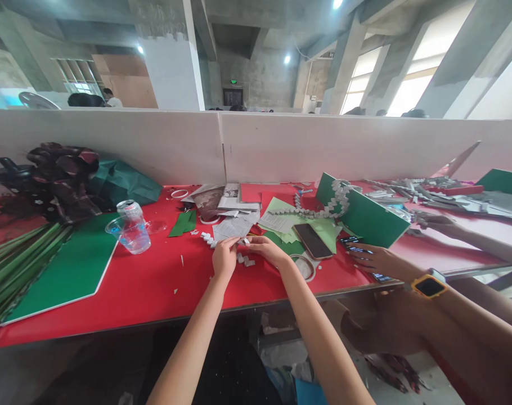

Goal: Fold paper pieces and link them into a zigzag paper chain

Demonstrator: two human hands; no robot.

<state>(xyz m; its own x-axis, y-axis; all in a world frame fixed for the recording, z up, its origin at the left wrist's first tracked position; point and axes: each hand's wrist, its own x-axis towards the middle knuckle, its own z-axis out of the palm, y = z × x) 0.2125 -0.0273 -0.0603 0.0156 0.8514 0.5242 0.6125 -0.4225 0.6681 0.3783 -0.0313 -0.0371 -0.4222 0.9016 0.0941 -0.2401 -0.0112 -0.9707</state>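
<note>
My left hand (pixel 224 256) and my right hand (pixel 266 248) meet over the red table (pixel 155 298), fingers closed in a pinch on a folded-paper chain. One zigzag end of this white chain (pixel 207 239) sticks out left of my left hand; another piece (pixel 245 260) shows below the fingers. The fold between my fingertips is partly hidden. Just beyond lie printed paper sheets (pixel 234 226) and light green sheets (pixel 279 216). To the right of my right hand are a dark phone (pixel 313 241) and a roll of tape (pixel 303 266).
At left, a clear plastic cup (pixel 134 239) with a can (pixel 129 209) stands beside a green board (pixel 66 270). A longer paper chain (pixel 340 197) drapes over an upright green board (pixel 365 216). A co-worker's hand (pixel 378 261) touches a phone at right. A white partition (pixel 155 143) runs behind.
</note>
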